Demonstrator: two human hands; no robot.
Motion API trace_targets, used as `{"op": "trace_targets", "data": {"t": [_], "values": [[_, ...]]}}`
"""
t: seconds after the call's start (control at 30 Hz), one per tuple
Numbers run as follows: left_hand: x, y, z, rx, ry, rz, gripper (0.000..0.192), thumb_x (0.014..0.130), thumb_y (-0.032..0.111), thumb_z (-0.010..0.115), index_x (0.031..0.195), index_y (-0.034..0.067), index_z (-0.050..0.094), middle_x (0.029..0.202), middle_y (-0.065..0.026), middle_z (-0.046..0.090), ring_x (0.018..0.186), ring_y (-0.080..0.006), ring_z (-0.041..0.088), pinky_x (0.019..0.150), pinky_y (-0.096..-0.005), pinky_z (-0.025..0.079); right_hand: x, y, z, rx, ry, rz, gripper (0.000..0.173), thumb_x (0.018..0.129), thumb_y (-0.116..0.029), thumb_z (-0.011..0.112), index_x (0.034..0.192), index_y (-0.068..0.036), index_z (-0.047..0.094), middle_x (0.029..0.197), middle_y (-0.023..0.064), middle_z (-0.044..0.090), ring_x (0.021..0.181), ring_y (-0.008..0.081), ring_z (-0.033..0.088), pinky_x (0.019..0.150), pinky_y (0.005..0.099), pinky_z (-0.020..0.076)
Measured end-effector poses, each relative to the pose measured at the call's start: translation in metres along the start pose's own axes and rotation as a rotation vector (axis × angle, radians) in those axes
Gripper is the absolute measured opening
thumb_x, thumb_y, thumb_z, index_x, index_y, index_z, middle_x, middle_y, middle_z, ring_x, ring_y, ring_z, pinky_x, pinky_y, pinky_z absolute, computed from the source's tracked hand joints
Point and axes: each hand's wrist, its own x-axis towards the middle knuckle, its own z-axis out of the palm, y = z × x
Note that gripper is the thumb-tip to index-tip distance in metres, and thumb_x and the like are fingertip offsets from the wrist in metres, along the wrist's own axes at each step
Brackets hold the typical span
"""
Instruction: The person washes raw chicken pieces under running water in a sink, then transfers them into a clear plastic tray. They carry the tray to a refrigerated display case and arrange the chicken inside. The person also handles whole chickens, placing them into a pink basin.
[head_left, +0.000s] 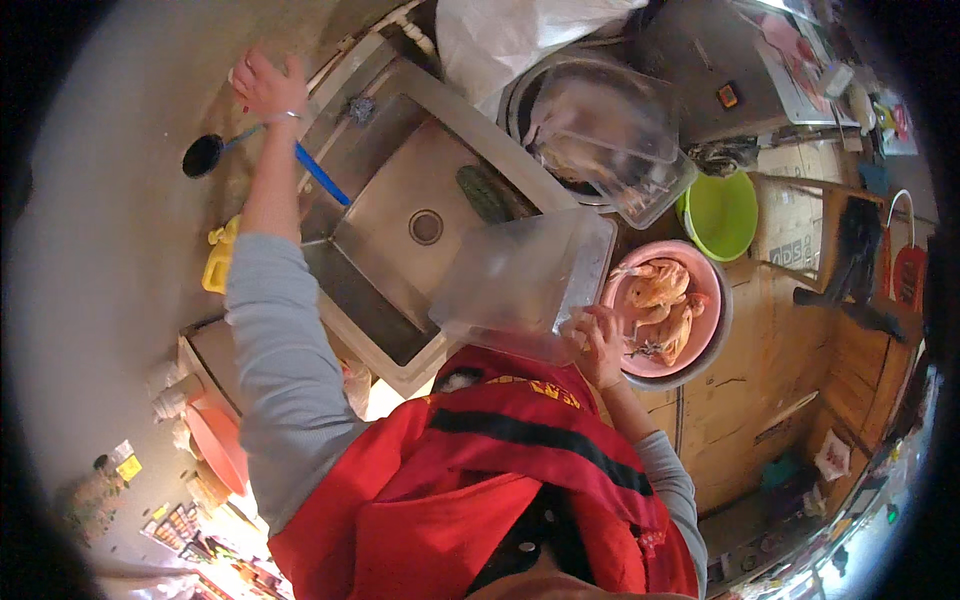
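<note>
My left hand (270, 82) is raised at the wall beyond the sink's back-left edge, its fingers bent; whether it grips something is hidden. My right hand (600, 341) holds the rim of a translucent plastic container (517, 277), tilted over the front-right edge of the steel sink (427, 172). A dark green, elongated thing, perhaps a gourd (482, 195), lies in the sink near the drain (426, 226). Beside my right hand, plucked poultry (660, 289) lies in a pink basin (712, 300). A blue handle (321, 174) crosses the sink's left rim, near a metal scourer (361, 110).
More clear containers (652, 127) rest over a large dark-rimmed basin behind the sink. To their right stand a lime-green basin (720, 214) and a wooden stool (832, 225). Flattened cardboard (750, 352) covers the floor. A black, round-headed utensil (202, 156) and a yellow jug (217, 262) are at left.
</note>
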Motion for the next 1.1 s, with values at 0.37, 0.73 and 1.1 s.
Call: {"op": "trace_targets", "data": {"t": [0.37, 0.73, 1.1], "values": [[0.062, -0.026, 0.001, 0.544, -0.734, 0.451, 0.020, 0.083, 0.020, 0.052, 0.091, 0.011, 0.068, 0.097, -0.0098, 0.062, 0.101, -0.0269, 0.056, 0.100, -0.0506, 0.031, -0.010, 0.007, 0.053, 0.622, -0.262, 0.789, 0.026, 0.075, 0.001, 0.069, 0.094, -0.004, 0.052, 0.094, 0.0053, 0.052, 0.097, 0.0172, 0.053, 0.086, 0.0321, 0.0426], [-0.190, -0.080, -0.004, -0.272, -0.181, -0.258, 0.036, 0.070, 0.026, 0.075, 0.097, 0.012, 0.057, 0.099, -0.0064, 0.057, 0.097, -0.0281, 0.054, 0.087, -0.0454, 0.040, 0.032, -0.030, 0.096, 1.337, 0.209, 1.236, 0.015, 0.090, -0.005, 0.052, 0.104, -0.008, 0.049, 0.105, 0.0114, 0.059, 0.094, 0.0256, 0.061, 0.081, 0.0384, 0.0527], [-0.305, -0.011, -0.024, -1.566, -1.008, -1.667, 0.017, 0.088, 0.014, 0.064, 0.101, 0.005, 0.059, 0.096, -0.0098, 0.065, 0.095, -0.0233, 0.064, 0.083, -0.0370, 0.054, 0.138, -0.053, 0.143, 1.529, -0.490, 1.062, 0.048, 0.083, -0.002, 0.048, 0.129, -0.012, 0.038, 0.123, 0.0238, 0.056, 0.097, 0.0390, 0.064, 0.086, 0.0487, 0.0529]]}}
